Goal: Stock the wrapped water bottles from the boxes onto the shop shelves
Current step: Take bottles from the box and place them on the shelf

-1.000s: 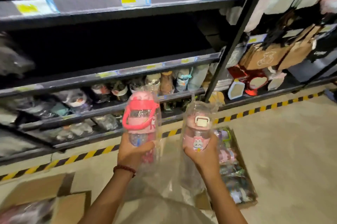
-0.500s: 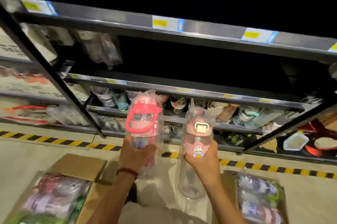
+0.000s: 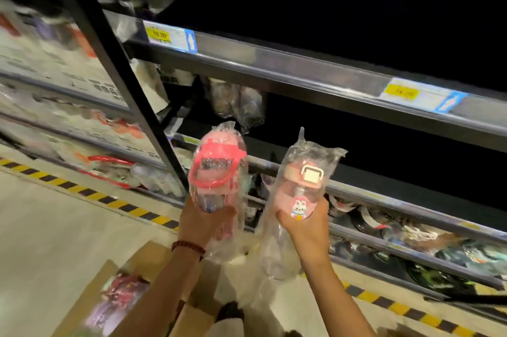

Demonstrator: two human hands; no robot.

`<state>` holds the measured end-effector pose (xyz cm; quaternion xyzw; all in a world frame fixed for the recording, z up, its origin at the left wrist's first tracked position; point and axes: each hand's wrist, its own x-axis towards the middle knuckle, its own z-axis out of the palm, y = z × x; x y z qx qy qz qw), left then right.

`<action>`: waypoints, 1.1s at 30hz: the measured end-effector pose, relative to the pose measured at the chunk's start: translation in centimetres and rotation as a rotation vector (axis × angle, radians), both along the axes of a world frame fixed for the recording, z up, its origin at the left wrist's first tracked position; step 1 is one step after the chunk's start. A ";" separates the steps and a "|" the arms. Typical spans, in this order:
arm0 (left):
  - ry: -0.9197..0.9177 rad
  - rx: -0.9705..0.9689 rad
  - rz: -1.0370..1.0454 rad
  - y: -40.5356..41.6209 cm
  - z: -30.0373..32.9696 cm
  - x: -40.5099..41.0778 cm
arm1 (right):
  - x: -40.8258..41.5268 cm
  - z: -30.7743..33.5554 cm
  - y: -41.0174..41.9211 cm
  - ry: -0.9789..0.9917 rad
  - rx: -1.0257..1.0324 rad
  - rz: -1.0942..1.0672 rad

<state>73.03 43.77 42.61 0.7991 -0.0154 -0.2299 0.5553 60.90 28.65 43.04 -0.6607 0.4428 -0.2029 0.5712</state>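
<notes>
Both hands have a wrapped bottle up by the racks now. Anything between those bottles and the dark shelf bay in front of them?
Nothing visible. The left hand holds the red-handled bottle and the right hand holds the bunny bottle, both short of the shelf rail. The bay above that rail shows only darkness, so its depth cannot be judged.

I'm seeing dark metal shelves (image 3: pixel 301 73) with yellow price tags (image 3: pixel 170 36) along the front rail. Wrapped goods crowd the lower shelves (image 3: pixel 411 240). On the floor (image 3: pixel 55 240) lies striped hazard tape (image 3: pixel 90 194), and an open cardboard box (image 3: pixel 109 292) of wrapped bottles sits there.
</notes>
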 end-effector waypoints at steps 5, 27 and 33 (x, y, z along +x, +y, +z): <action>-0.048 -0.070 0.074 -2.2 -0.1 5.8 | 5.9 -0.7 -2.5 -0.100 0.040 -0.008; -0.070 -0.587 0.170 -9.7 -3.2 19.2 | 19.1 -3.4 -8.4 -0.624 0.396 -0.372; -0.104 -0.510 0.130 -10.4 -3.0 22.3 | 20.9 -3.0 -8.6 -0.694 0.317 -0.486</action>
